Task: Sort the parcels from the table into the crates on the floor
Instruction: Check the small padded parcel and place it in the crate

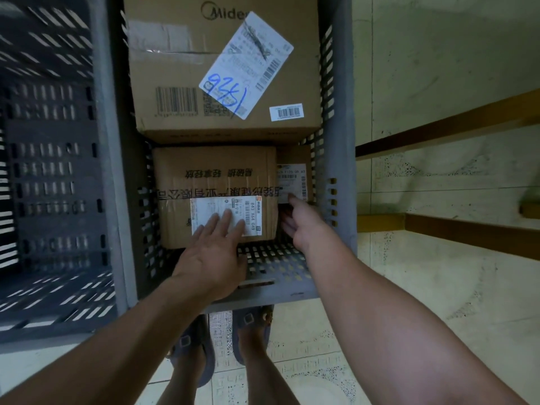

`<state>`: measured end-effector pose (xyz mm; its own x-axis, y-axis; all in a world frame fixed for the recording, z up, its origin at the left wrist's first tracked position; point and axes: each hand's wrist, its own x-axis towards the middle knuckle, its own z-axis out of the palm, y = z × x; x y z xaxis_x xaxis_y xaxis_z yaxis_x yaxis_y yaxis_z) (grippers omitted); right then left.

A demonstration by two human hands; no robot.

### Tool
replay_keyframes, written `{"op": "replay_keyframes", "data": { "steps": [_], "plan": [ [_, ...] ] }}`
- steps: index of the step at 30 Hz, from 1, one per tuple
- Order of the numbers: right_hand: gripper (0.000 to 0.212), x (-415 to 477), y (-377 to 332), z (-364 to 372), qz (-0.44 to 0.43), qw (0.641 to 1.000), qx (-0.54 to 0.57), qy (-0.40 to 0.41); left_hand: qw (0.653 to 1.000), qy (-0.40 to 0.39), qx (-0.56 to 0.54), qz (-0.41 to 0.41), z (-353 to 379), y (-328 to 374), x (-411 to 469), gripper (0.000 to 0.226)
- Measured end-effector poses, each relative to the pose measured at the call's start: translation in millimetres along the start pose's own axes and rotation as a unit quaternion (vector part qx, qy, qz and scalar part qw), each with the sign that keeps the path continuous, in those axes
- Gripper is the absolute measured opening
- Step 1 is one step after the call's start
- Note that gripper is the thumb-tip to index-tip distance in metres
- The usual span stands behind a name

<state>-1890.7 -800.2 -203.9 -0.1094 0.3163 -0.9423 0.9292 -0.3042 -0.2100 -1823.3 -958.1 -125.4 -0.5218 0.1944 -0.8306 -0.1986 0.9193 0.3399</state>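
The left hand (214,252) lies flat with straight fingers on the brown box (216,176) under it. It holds nothing. The right hand (301,222) is loose, and one straight finger touches the small box (293,176). Past both hands sits a big box (204,68). All three are in the crate (339,171).

The big carton (190,68) spans the far half of the grey crate (347,141) from wall to wall. Nearer, a medium box (216,171) and a small box (295,159) sit side by side. Only the near right corner leaves an open pocket.
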Motion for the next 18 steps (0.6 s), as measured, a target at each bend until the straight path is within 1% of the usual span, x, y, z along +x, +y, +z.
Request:
{"op": "replay_keyframes", "data": {
  "steps": [3,6,7,9,12,15,18],
  "plan": [
    [0.039,-34,11,-10,-0.008,1.0,0.006,-0.001,0.997,0.055,-0.055,0.004,-8,10,-24,0.063],
    [0.016,-78,20,-17,-0.021,1.0,0.019,0.008,0.983,0.104,-0.153,-0.012,-18,21,-52,0.06],
    [0.015,-93,24,-19,-0.029,0.999,0.006,0.014,0.974,0.121,-0.189,-0.019,-21,27,-64,0.058],
    [0.018,-136,26,-29,-0.053,0.998,-0.013,0.013,0.951,0.152,-0.27,-0.025,-35,42,-99,0.054],
    [0.03,-187,31,-39,-0.069,0.997,-0.034,0.019,0.91,0.192,-0.366,-0.024,-47,61,-138,0.048],
    [0.032,-251,27,-56,-0.105,0.994,-0.015,0.008,0.864,0.231,-0.447,-0.011,-66,88,-189,0.042],
    [0.027,-315,17,-78,-0.169,0.985,0.015,-0.009,0.832,0.264,-0.487,0.013,-87,118,-240,0.035]
  ]
}}
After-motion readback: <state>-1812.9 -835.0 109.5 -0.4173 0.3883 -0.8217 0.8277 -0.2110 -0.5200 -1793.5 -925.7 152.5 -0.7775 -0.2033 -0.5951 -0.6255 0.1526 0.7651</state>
